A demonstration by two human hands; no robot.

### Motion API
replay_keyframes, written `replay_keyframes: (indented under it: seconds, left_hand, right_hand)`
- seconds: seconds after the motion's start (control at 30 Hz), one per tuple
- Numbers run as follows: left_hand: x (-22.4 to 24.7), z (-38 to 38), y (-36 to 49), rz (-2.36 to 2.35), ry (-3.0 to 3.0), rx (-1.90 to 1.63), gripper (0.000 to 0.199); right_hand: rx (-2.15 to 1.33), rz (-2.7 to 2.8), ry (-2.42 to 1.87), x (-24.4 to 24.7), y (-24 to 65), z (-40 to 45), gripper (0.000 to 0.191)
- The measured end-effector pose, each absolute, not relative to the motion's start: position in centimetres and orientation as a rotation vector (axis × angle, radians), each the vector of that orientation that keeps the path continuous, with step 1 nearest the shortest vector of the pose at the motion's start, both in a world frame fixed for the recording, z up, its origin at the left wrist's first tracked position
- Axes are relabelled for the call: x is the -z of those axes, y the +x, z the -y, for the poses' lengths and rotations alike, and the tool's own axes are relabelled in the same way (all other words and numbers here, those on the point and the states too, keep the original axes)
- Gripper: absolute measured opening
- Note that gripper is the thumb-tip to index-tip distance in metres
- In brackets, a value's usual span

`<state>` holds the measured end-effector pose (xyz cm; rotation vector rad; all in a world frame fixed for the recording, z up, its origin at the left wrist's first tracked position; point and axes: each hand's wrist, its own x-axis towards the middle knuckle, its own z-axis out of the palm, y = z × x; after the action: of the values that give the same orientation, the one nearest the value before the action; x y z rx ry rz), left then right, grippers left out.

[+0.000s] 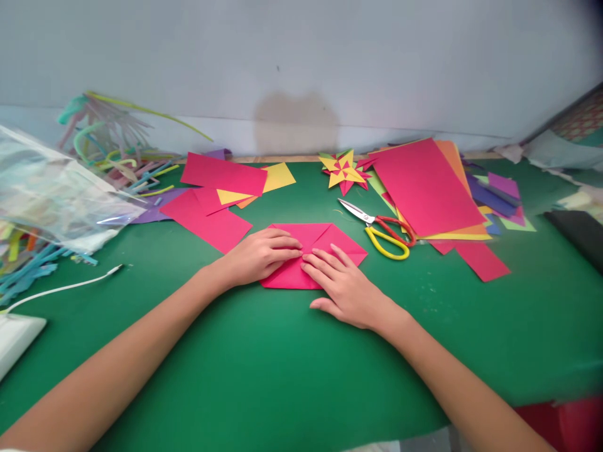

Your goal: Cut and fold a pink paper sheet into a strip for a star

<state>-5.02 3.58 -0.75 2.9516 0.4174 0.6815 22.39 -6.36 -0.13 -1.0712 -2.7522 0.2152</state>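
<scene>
A folded sheet of red paper [311,233] lies flat on the green table, with creases and flaps meeting near its middle. My left hand [264,256] rests on its left part, fingers stretched out and pointing right. On the lower right part lies my right hand [346,285], its fingers extended and the thumb spread apart. The fingertips of both hands come close together at the paper's centre. Just right of the paper are scissors [377,227] with one red and one yellow handle loop, blades slightly apart.
Behind stands a yellow and red paper star [343,171]. Stacked coloured sheets [428,188] lie right, loose red pieces [223,172] left. Pipe cleaners [113,138] and a clear plastic bag [56,188] fill the far left, near a white cable [66,289]. A black object [577,235] lies far right.
</scene>
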Motion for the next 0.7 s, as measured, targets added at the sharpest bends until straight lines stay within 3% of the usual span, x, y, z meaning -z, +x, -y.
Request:
replay_keyframes:
  seconds: [0.7]
  left_hand:
    - [0.65,-3.53,-4.9,-0.439,2.892,-0.707,0.028]
  right_hand:
    - [-0.193,2.756,-1.042,0.3,22.53,6.37,0.072]
